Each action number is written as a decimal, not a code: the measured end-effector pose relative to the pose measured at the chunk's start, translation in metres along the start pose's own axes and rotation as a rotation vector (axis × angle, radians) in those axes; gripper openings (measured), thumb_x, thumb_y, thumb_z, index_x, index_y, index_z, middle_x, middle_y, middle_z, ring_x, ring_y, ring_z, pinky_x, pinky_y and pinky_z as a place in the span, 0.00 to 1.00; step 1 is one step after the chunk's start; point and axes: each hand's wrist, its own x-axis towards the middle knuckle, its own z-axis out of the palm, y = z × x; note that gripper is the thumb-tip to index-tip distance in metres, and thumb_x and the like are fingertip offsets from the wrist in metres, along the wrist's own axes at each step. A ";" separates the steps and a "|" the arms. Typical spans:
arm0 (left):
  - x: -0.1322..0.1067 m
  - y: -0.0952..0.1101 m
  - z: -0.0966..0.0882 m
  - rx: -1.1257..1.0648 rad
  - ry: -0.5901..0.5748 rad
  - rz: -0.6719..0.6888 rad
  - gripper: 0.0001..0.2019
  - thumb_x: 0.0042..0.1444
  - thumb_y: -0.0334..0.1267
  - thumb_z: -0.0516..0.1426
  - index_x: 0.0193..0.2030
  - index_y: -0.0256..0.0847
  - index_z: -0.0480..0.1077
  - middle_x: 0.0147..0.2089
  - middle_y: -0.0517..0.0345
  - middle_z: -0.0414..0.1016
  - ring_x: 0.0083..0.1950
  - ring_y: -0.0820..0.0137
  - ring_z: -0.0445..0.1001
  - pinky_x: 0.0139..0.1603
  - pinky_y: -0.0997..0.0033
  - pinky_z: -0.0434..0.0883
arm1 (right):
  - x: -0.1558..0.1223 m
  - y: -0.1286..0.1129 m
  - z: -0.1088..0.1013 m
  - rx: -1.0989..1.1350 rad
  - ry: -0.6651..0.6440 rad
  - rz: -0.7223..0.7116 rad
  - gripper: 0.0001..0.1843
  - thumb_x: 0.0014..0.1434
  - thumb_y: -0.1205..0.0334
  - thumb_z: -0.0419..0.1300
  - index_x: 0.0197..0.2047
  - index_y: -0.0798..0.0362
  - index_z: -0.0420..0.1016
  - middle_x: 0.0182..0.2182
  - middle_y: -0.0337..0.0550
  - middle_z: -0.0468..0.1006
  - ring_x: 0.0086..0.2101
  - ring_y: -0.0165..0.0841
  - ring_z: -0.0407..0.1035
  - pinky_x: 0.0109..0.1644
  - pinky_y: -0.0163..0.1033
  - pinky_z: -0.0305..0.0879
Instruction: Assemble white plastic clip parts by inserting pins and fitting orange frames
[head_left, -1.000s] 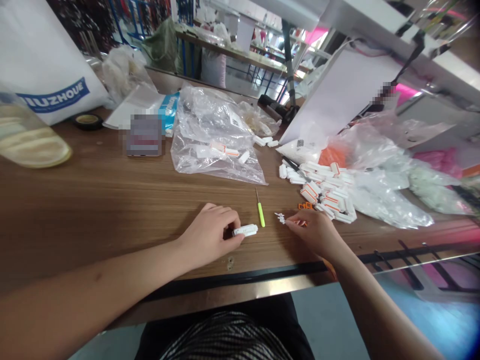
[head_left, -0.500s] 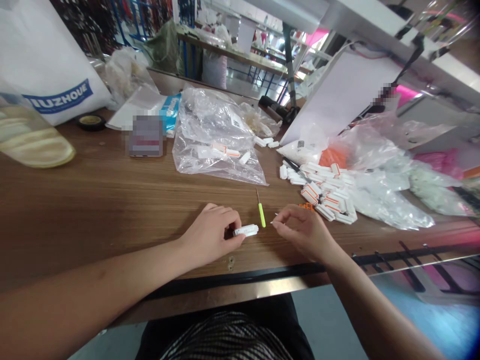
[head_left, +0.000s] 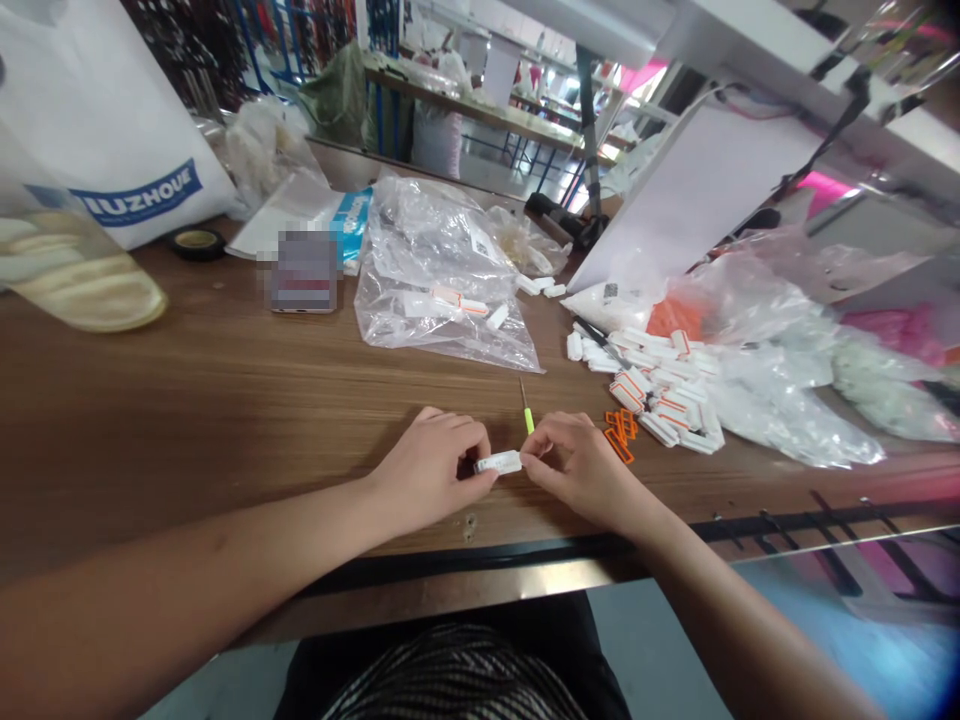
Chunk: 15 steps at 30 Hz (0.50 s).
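Between the thumb and fingers of my left hand (head_left: 431,462) is a small white plastic housing (head_left: 499,462) with faint dark marks, held just above the brown table. My right hand (head_left: 581,465) is closed in a pinch at the housing's right end, its fingertips touching or nearly touching it. The small white piece in that pinch is hidden now. Behind my right fingers lies a thin screwdriver (head_left: 529,418) with a yellow-green handle, partly covered. Several orange rectangular frames (head_left: 620,436) lie to the right of that hand.
A pile of white housings (head_left: 660,375), some orange-edged, sits at the right beside clear plastic bags (head_left: 787,400). Farther back lie a flat clear bag (head_left: 427,250), a phone-like device (head_left: 304,275) and a roll of black tape (head_left: 195,243). The table's metal edge (head_left: 465,590) is near me.
My right hand has moved left to the housing's end, now covering part of the screwdriver and uncovering the orange frames. My left hand keeps its hold. The view has shifted slightly.
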 end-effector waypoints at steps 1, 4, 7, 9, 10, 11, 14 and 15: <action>0.000 0.000 0.000 -0.001 -0.001 0.000 0.07 0.56 0.40 0.60 0.32 0.42 0.68 0.28 0.65 0.71 0.33 0.70 0.69 0.45 0.61 0.60 | 0.000 -0.001 0.000 -0.006 -0.003 -0.003 0.06 0.57 0.67 0.61 0.28 0.51 0.72 0.26 0.35 0.75 0.32 0.30 0.68 0.44 0.42 0.55; 0.000 0.001 -0.001 -0.006 0.002 0.004 0.07 0.56 0.40 0.60 0.31 0.42 0.68 0.29 0.65 0.72 0.33 0.70 0.69 0.45 0.61 0.61 | 0.002 -0.003 -0.001 -0.023 -0.004 -0.011 0.06 0.57 0.67 0.60 0.28 0.51 0.72 0.26 0.35 0.75 0.32 0.30 0.68 0.45 0.42 0.55; 0.001 0.001 -0.002 -0.004 0.003 -0.002 0.07 0.57 0.40 0.60 0.31 0.42 0.68 0.28 0.65 0.72 0.32 0.70 0.69 0.45 0.61 0.61 | 0.003 -0.005 -0.002 -0.050 -0.011 -0.014 0.06 0.56 0.68 0.60 0.27 0.52 0.71 0.26 0.35 0.75 0.32 0.30 0.68 0.44 0.41 0.55; 0.001 0.001 -0.002 0.000 0.000 -0.007 0.07 0.57 0.40 0.60 0.31 0.42 0.68 0.28 0.64 0.71 0.32 0.70 0.69 0.45 0.61 0.61 | 0.003 -0.007 -0.002 -0.072 -0.024 -0.012 0.06 0.55 0.68 0.60 0.27 0.52 0.71 0.26 0.35 0.75 0.31 0.30 0.68 0.44 0.41 0.55; 0.000 0.001 -0.001 0.000 -0.003 -0.006 0.07 0.57 0.40 0.60 0.31 0.42 0.68 0.28 0.64 0.71 0.32 0.70 0.69 0.45 0.61 0.61 | 0.003 -0.007 -0.003 -0.081 -0.031 -0.012 0.06 0.55 0.68 0.60 0.27 0.52 0.71 0.26 0.36 0.74 0.31 0.30 0.68 0.44 0.41 0.55; 0.000 0.001 -0.001 -0.002 -0.002 -0.004 0.07 0.57 0.41 0.60 0.31 0.42 0.68 0.28 0.64 0.71 0.32 0.70 0.69 0.45 0.61 0.61 | 0.004 -0.008 -0.003 -0.090 -0.037 -0.015 0.06 0.55 0.68 0.59 0.27 0.52 0.71 0.26 0.36 0.74 0.31 0.30 0.67 0.43 0.41 0.55; 0.000 0.001 -0.001 -0.008 -0.003 -0.004 0.07 0.57 0.41 0.59 0.31 0.42 0.68 0.29 0.64 0.71 0.33 0.69 0.69 0.45 0.61 0.61 | 0.003 -0.010 -0.004 -0.127 -0.037 -0.052 0.06 0.56 0.68 0.59 0.28 0.52 0.72 0.26 0.36 0.74 0.31 0.30 0.67 0.43 0.41 0.55; 0.000 0.002 -0.001 -0.009 -0.002 -0.005 0.07 0.57 0.41 0.60 0.31 0.42 0.68 0.28 0.64 0.71 0.33 0.69 0.69 0.46 0.61 0.61 | 0.003 -0.011 -0.005 -0.149 -0.036 -0.073 0.06 0.57 0.68 0.59 0.28 0.52 0.73 0.26 0.37 0.74 0.31 0.31 0.66 0.43 0.41 0.55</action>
